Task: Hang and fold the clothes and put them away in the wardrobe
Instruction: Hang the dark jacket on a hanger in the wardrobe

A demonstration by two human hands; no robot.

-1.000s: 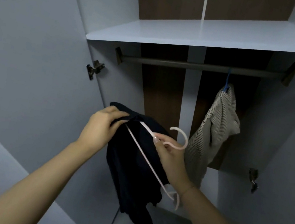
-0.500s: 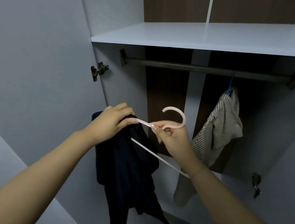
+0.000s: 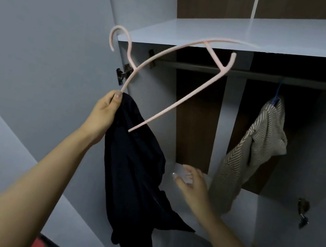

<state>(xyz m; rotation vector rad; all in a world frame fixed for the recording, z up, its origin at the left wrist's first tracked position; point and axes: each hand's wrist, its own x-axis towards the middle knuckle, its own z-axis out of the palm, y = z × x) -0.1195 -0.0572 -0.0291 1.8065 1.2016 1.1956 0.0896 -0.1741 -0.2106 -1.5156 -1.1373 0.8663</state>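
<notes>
Up at ten o'clock, the thin pale-pink plastic hanger [image 3: 166,76] tilts, hook toward eleven, long bar running from one down to seven. Left hand [image 3: 103,113] pinches its end together with the limp dark navy garment [image 3: 136,175] dangling toward six. Right hand [image 3: 190,180] is released, fingers spread, just beside the cloth at three o'clock. Beyond, a dark metal wardrobe rail [image 3: 252,75] carries a striped beige top [image 3: 255,147].

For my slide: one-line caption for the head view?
Left hand grips pink hanger and dark garment before the wardrobe rail; right hand open below.
</notes>
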